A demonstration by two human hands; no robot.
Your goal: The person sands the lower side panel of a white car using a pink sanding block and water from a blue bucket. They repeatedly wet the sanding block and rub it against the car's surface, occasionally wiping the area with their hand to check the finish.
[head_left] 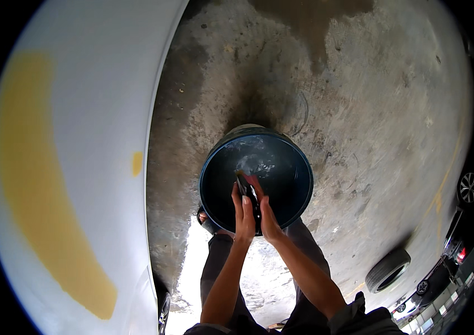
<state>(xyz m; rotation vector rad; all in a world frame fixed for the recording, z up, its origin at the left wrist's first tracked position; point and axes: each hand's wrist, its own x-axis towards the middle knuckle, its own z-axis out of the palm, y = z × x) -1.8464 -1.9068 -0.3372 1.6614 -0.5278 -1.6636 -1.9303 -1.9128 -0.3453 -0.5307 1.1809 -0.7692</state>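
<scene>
My left hand (243, 221) and my right hand (271, 222) are over the near side of a round dark bucket (310, 192). Between them they press a thin, dark, wet-looking sheet (256, 207), palms facing each other and fingers pointing away from me. A reddish patch shows by the sheet's far end; whether it belongs to the sheet I cannot tell. Shiny glints lie on the sheet and on the water (251, 158) in the bucket. Parts of the fingers are hidden behind the sheet or in shadow.
A white car panel (100, 111) with a long yellow patch (30, 151) and a small one (137, 164) fills the left. The concrete floor (371, 128) has damp stains. A loose tyre (382, 273) lies at lower right, with dark cars (468, 201) along the edge.
</scene>
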